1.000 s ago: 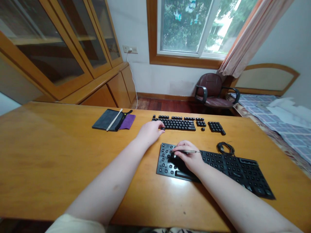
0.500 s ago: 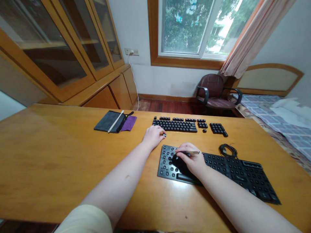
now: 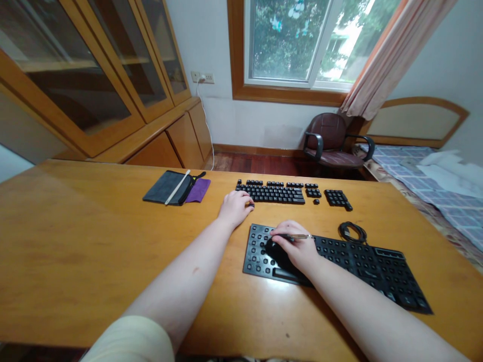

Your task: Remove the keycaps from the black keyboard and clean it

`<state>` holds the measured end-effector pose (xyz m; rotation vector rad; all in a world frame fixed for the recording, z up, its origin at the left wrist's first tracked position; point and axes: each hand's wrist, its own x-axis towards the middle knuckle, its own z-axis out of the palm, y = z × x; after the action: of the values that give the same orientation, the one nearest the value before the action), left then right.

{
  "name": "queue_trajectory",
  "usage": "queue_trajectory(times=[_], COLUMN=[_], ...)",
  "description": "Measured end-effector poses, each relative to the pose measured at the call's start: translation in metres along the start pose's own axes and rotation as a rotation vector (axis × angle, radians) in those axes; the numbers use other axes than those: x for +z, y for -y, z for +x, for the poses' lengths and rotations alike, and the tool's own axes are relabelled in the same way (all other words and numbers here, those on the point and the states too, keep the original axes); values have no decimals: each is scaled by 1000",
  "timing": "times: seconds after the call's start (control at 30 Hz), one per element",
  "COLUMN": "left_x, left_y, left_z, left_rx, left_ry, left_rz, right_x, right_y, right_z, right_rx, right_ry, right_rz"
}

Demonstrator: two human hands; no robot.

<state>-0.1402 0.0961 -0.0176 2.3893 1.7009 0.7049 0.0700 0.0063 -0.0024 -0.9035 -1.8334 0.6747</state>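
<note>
A black keyboard with its keycaps off [image 3: 339,255] lies on the desk, showing rows of bare switches. My right hand [image 3: 298,246] is closed around a slim pen-like tool [image 3: 300,236] over the left part of this keyboard. The tool's working end is hidden by the fingers, and the keys under the hand are in dark shadow. Beyond the keyboard, my left hand [image 3: 234,207] rests at the lower left corner of the laid-out keycaps [image 3: 273,194]. Its fingertips pinch a small black keycap [image 3: 251,204] at the desk top.
Separate keycap groups [image 3: 337,199] lie to the right, with a coiled black cable [image 3: 352,232] in front of them. A grey pouch [image 3: 164,188] with a pale stick [image 3: 177,187] across it and a purple cloth [image 3: 198,190] lie at left. Past the desk stands an office chair [image 3: 327,136].
My left hand has shifted very slightly, drawing its fingertips and the keycap back towards the laid-out rows. The right hand keeps its hold on the tool. The view has moved a little.
</note>
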Motion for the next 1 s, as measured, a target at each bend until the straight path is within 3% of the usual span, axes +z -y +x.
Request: queue_trajectory(times=[1.0], left_x=[7], left_y=[12], left_z=[4], left_rx=[-86], left_ry=[-64], left_rz=[62], right_x=[0], right_y=[1], right_z=[0], right_rx=[-12], right_ry=[3], right_rz=[-20])
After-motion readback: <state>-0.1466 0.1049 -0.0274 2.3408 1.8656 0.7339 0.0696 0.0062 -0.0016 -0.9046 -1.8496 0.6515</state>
